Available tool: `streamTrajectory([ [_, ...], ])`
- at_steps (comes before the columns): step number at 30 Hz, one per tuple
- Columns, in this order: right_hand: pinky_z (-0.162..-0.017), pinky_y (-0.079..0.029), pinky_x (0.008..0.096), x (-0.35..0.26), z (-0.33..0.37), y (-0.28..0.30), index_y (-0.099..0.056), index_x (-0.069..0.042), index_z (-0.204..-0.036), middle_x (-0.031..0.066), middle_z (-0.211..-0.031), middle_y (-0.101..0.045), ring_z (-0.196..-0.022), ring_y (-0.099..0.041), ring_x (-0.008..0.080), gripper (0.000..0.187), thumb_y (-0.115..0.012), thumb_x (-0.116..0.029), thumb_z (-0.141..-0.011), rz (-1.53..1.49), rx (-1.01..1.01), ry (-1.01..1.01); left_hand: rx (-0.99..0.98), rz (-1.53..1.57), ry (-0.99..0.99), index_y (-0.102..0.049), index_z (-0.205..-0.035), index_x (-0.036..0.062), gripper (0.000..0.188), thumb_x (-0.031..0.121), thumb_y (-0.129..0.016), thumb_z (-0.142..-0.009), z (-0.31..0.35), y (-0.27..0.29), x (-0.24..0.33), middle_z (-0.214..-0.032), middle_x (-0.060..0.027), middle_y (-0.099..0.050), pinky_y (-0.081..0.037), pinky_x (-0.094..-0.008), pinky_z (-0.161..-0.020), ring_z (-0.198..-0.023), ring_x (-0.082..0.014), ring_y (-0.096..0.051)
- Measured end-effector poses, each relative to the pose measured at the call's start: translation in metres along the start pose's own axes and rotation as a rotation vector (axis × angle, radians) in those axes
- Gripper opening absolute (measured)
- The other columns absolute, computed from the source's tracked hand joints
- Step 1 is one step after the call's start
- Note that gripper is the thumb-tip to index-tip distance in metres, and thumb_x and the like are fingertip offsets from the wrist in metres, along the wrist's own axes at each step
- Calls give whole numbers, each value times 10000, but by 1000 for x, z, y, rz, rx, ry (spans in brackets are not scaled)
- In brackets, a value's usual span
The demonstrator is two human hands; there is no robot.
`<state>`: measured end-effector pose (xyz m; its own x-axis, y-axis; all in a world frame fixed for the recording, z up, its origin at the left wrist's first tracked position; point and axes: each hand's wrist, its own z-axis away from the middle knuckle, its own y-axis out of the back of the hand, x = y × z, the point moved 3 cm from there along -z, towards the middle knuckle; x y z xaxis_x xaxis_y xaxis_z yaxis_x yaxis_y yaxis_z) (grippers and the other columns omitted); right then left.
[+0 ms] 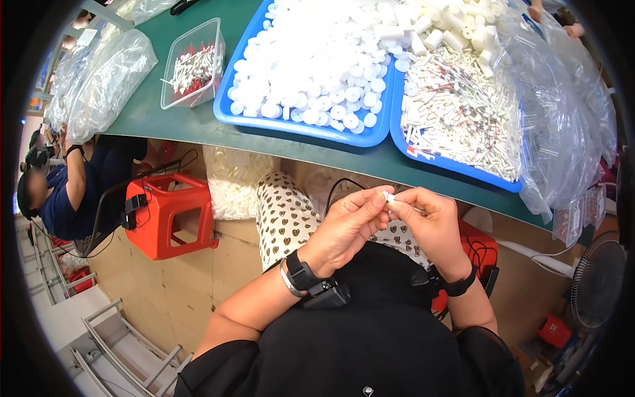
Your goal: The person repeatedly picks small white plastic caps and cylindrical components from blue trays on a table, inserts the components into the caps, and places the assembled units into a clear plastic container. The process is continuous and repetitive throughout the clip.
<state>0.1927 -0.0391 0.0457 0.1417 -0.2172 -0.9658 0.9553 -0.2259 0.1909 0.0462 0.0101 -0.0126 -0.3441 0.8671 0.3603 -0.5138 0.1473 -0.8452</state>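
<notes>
Over my lap, in front of the table edge, my two hands meet at the fingertips. A small white piece (389, 196) shows between them, too small to name more exactly. My left hand (350, 228) is closed on it in a pinch of thumb and forefinger. From the other side my right hand (428, 221) pinches the same piece, its fingers bent. Beyond my hands, a blue tray (304, 134) holds a heap of white translucent discs (360, 99). To its right, another blue tray (456, 173) carries many thin white sticks (456, 112) with red bits, and thick cream cylinders (456, 30) behind them.
A clear plastic box (172, 102) of red and white pieces stands left on the green table (198, 129). Plastic bags (559, 112) hang over its right edge. Below are a red stool (169, 218), a bag of pale parts (235, 188) and a fan (597, 283). A person (66, 192) sits at left.
</notes>
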Motion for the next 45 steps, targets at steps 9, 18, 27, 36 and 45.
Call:
streamTrajectory([
  [9,-547,-521,317,-11,4,-9,-699,11,-911,143,-768,-696,-635,-686,256,65,-686,-1,-849,540,147,436,25,27,26,-611,-1236,23,302,218,-576,-1009,-4,0,-5,-970,13,-647,-499,-246,-823,-840,-60,-584],
  [18,-595,-524,348,-45,-24,18,-713,-17,-887,124,-818,-704,-679,-675,289,69,-699,-77,-857,605,154,504,112,-121,-93,-628,-1156,11,293,258,-587,-1004,1,-1,18,-873,-1,-622,-503,-230,-727,-784,-71,-595],
  [27,-595,-493,462,-35,-73,33,-598,-42,-898,173,-657,-638,-648,-650,375,100,-665,-75,-832,948,257,354,138,-226,-183,-574,-1193,-4,278,210,-556,-1017,2,-11,28,-976,-121,-685,-582,-296,-838,-948,-191,-699],
  [36,-622,-508,417,-30,-81,39,-617,-25,-899,145,-708,-670,-681,-668,339,120,-679,-66,-804,753,187,207,151,-173,-147,-555,-1225,-29,292,164,-568,-1006,4,-15,32,-1042,-163,-678,-580,-313,-897,-1023,-238,-690],
  [45,-624,-508,412,-30,-86,39,-624,-19,-910,145,-730,-674,-698,-668,336,122,-673,-61,-807,667,175,245,144,-143,-203,-548,-1254,-25,315,174,-560,-1011,5,-23,42,-1044,-127,-675,-572,-309,-894,-1007,-210,-685],
])
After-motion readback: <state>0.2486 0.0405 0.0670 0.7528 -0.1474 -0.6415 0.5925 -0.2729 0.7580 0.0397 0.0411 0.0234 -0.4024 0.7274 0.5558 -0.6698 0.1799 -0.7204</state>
